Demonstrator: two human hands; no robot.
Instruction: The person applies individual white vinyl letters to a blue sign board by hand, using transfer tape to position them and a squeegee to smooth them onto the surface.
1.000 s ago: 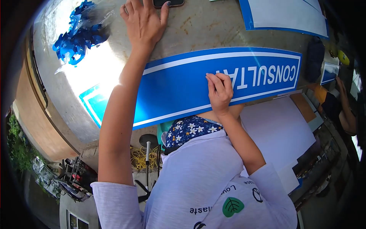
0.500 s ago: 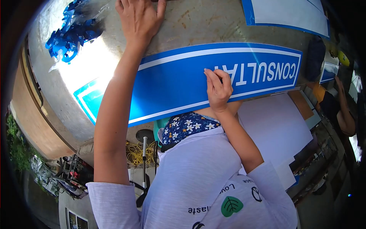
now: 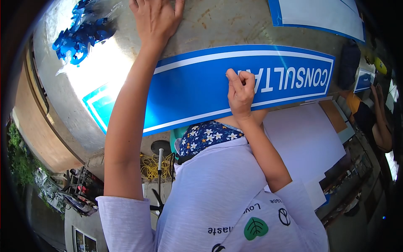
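Note:
A long blue sign (image 3: 189,90) with a white border lies across the worktable in front of me, its white letters upside down from here and reading "CONSULTA" as far as they show. My right hand (image 3: 241,94) is closed over the sign at the last visible letters, thumb and fingers pressed together; whatever they pinch is too small or hidden to name. Beyond the sign's far edge, my left hand (image 3: 156,21) lies palm down on the metal table (image 3: 218,21). Its thumb stands apart, and the upper frame edge cuts off its fingertips.
Crumpled blue film scraps (image 3: 79,40) lie at the table's far left. Another blue-edged white panel (image 3: 321,17) is at the far right. Large white sheets (image 3: 302,138) sit to my right. Another person's arm (image 3: 380,113) holds a small sign farther right. Yellow cord (image 3: 153,166) lies below.
The fingers of my right hand have curled tighter and shifted slightly up over the letters. My left hand stays in nearly the same place.

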